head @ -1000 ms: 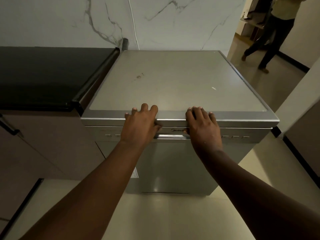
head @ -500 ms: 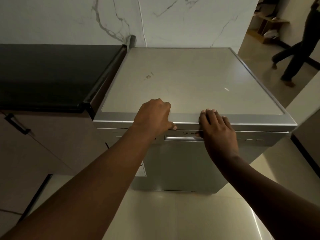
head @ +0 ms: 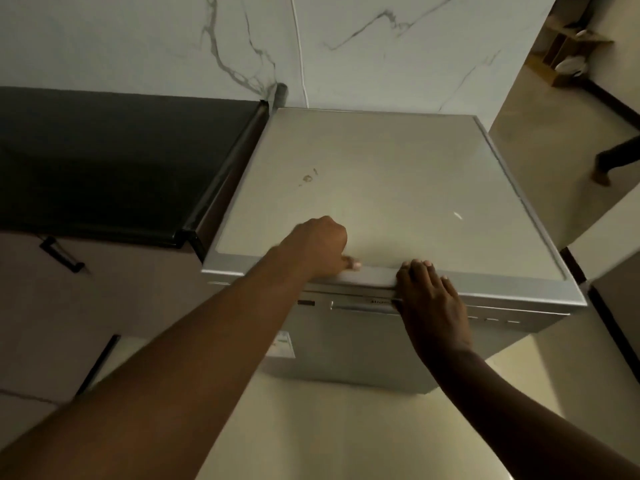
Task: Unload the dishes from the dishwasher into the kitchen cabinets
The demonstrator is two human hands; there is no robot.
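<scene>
Since a second ago the left hand (head: 317, 247) has lifted off the door front and now sits fisted on the top edge of the dishwasher (head: 381, 188), knuckles up, thumb along the lip; I cannot tell whether it grips anything. The right hand (head: 433, 303) has stayed put, fingers curled over the top edge, palm covering the end of the door handle (head: 360, 306). The door is shut, so the dishes inside are hidden. The risk, as I judge it: with only one hand pulling near the handle's end, the fingers could slip off, or the freestanding machine, beside the black countertop (head: 104, 161), could shift forward.
</scene>
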